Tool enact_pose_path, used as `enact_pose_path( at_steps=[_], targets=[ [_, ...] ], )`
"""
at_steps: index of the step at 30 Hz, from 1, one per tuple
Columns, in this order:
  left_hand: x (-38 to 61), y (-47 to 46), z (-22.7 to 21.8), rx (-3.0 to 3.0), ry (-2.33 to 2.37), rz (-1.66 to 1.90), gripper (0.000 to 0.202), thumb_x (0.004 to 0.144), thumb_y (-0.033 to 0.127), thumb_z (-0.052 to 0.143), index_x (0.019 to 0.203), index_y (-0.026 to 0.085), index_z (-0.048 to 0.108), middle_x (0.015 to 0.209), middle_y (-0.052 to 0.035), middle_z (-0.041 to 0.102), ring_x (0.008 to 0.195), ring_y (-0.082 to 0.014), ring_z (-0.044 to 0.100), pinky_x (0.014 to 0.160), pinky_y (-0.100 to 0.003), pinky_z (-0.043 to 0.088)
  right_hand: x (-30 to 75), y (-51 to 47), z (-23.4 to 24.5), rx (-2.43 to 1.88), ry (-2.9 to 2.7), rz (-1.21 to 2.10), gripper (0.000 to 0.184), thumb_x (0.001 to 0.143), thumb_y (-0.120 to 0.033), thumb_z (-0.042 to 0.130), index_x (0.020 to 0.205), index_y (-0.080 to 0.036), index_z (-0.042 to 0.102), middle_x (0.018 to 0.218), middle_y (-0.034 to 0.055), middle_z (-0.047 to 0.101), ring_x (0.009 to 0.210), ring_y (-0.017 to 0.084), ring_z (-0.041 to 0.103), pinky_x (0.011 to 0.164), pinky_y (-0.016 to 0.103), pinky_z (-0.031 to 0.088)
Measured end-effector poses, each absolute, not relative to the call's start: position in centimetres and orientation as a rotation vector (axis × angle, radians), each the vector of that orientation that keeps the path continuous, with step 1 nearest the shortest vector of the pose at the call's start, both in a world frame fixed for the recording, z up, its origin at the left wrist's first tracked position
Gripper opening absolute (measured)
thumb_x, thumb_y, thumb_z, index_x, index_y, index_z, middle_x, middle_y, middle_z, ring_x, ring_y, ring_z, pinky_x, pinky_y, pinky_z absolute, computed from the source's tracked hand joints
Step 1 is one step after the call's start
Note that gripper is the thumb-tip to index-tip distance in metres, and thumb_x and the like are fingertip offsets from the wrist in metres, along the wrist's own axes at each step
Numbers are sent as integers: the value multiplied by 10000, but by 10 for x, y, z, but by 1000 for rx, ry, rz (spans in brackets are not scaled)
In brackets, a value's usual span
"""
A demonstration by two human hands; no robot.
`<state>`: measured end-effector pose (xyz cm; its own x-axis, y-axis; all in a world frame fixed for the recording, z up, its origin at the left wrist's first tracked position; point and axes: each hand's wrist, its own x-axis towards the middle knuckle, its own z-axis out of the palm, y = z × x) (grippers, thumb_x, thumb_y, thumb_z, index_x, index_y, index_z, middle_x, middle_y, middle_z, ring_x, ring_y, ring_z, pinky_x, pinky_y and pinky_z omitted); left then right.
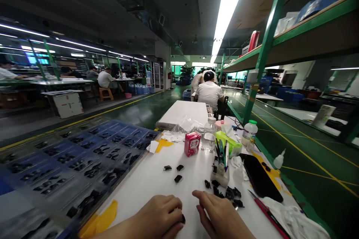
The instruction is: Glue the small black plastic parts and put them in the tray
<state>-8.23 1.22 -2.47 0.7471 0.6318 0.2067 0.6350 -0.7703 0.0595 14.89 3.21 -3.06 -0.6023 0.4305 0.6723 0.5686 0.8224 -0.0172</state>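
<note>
Over the near part of the white worktable (131, 198), my left hand (159, 216) is closed on a small black part (183, 219), whose edge shows at the fingertips. My right hand (218, 213) is just to the right, its fingers apart and holding nothing. Beyond both hands lie three loose black parts (178, 179). A pile of similar black pieces (230, 193) sits past my right hand, beside a small clear holder (221, 177) with tweezers and other slim tools standing in it.
At left are blue trays (92, 149) of black parts. A red box (192, 144), a clear bottle (209, 136) and a green tissue pack (228, 143) stand at the back. A black phone (262, 177) and a red-handled knife (270, 214) lie right. A seated person (209, 93) is ahead.
</note>
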Motion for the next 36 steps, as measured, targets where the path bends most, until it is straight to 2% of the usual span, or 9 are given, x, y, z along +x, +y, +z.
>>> enact_pose_path(
  at_steps=[3, 6, 8, 10, 13, 19, 23, 27, 36],
  targets=[
    [-99, -5, -12, -2905, -1116, -474, 100, 915, 240, 500, 973, 234, 581, 1299, -67, 643, 1056, -227, 671, 885, -339, 545, 150, 29, -32, -675, -2320, -239, 281, 999, -194, 275, 1156, -143, 502, 850, 74, 752, 706, 165, 742, 596, 224, 583],
    [-123, -17, 0, -2801, -1359, -544, 144, 913, 256, 535, 1030, 257, 620, 1333, -52, 628, 1185, -231, 608, 1091, -403, 424, 152, 27, -32, -608, -2341, -232, 279, 1015, -233, 292, 1171, -137, 502, 834, 74, 757, 674, 150, 741, 573, 193, 574],
    [-146, -19, 5, -2668, -1619, -567, 163, 935, 254, 510, 1041, 251, 634, 1338, -55, 617, 1236, -230, 563, 1124, -415, 382, 153, 26, -32, -589, -2352, -254, 300, 1025, -268, 279, 1161, -140, 513, 813, 67, 759, 645, 140, 737, 531, 168, 557],
    [-176, -16, 8, -2454, -1919, -574, 199, 962, 251, 479, 1083, 212, 632, 1240, -87, 656, 1202, -240, 574, 1086, -430, 417, 154, 26, -34, -550, -2388, -268, 322, 1029, -291, 272, 1161, -134, 520, 803, 71, 760, 639, 138, 737, 500, 154, 542],
    [-227, -4, 9, -2128, -2291, -517, 287, 965, 328, 540, 1195, 166, 595, 1230, -110, 625, 1124, -258, 603, 966, -493, 492, 159, 27, -43, -465, -2484, -253, 315, 1021, -280, 309, 1207, -118, 505, 840, 80, 767, 705, 139, 746, 524, 137, 544],
    [-298, 37, 3, -1887, -2661, -305, 312, 955, 340, 574, 1208, 159, 586, 1185, -96, 625, 987, -220, 643, 839, -422, 558, 160, 28, -47, -467, -2512, -242, 286, 1015, -274, 333, 1168, -146, 539, 866, 65, 774, 711, 141, 747, 553, 142, 555],
    [-302, 53, -7, -1960, -2701, -174, 323, 950, 349, 579, 1211, 158, 583, 1192, -99, 621, 997, -226, 639, 839, -425, 556, 157, 28, -35, -488, -2430, -268, 318, 1032, -294, 269, 1095, -166, 554, 774, 45, 767, 614, 131, 732, 512, 134, 537],
    [-300, 56, -14, -2019, -2668, -122, 336, 950, 349, 579, 1231, 165, 574, 1236, -106, 602, 1045, -240, 623, 874, -449, 542, 158, 30, -31, -508, -2426, -294, 332, 1038, -301, 251, 1091, -156, 545, 774, 46, 766, 618, 121, 732, 519, 129, 535],
    [-308, 57, -21, -2132, -2575, -110, 288, 958, 358, 566, 1158, 155, 607, 1124, -85, 647, 937, -203, 651, 817, -404, 559, 155, 27, -37, -533, -2439, -316, 342, 1034, -276, 256, 1084, -141, 566, 788, 62, 766, 638, 127, 735, 536, 147, 552]
  ],
)
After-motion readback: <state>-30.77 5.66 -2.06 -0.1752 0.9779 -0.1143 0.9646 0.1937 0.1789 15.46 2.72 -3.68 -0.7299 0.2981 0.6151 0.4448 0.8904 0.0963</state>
